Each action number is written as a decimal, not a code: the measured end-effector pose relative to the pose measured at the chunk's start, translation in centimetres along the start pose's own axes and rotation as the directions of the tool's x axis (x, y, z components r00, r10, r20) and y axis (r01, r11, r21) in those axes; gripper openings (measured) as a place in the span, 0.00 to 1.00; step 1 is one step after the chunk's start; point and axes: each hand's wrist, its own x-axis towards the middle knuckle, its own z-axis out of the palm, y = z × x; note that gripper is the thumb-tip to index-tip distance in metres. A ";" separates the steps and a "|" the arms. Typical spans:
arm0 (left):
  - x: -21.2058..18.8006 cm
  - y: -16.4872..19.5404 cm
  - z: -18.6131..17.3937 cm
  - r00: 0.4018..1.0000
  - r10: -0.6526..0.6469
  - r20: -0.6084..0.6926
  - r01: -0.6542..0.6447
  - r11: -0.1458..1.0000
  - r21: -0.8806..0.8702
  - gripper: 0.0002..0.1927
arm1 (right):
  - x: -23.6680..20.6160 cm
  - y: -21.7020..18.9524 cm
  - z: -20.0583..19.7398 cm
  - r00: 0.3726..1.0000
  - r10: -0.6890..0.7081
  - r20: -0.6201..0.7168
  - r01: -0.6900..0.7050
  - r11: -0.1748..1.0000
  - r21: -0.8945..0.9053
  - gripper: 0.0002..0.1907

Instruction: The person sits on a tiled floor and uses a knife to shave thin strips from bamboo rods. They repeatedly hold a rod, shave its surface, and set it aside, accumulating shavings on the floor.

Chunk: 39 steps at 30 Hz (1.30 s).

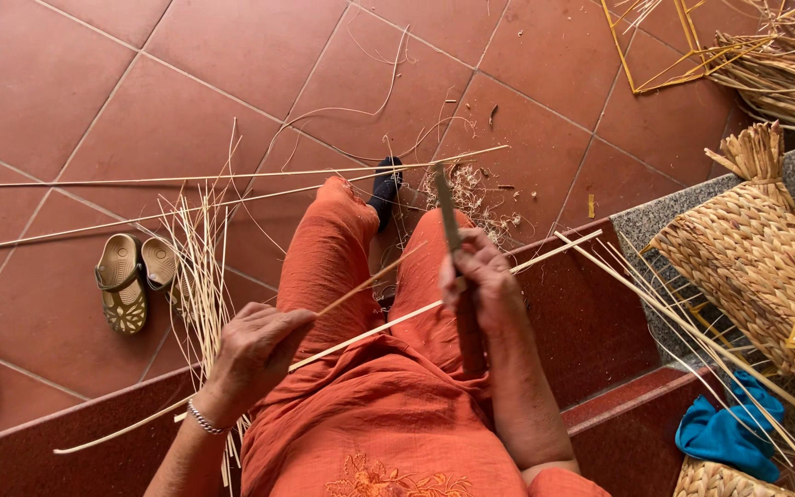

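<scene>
Bamboo strip point(388, 324) — laid across the lap, long axis running from lower left up to the right — is gripped at its near end by the closed left hand point(255, 354), while a knife point(457, 267) is clasped upright in the right hand point(482, 281), against the strip.

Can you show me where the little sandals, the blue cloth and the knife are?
Pair of tan plastic sandals point(133, 281): head view, strap of the left sandal.
Crumpled blue cloth point(727, 430): head view, its middle folds.
Long dark knife point(448, 213): head view, blade above the right hand.
</scene>
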 end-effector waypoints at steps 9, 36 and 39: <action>1.5 -0.5 -1.1 0.996 -0.043 -0.075 0.067 0.934 0.351 0.04 | -1.1 -0.4 1.6 0.976 0.054 0.210 -0.034 0.995 -0.096 0.28; 5.8 0.5 8.4 0.896 -0.444 -0.002 0.254 0.515 -0.819 0.12 | -1.7 4.1 3.2 0.942 0.120 0.312 -0.240 0.894 0.379 0.26; 6.8 0.8 8.6 0.893 -0.450 0.010 0.180 0.337 -0.924 0.09 | -1.6 4.9 3.2 0.924 0.126 0.362 -0.254 0.909 0.332 0.27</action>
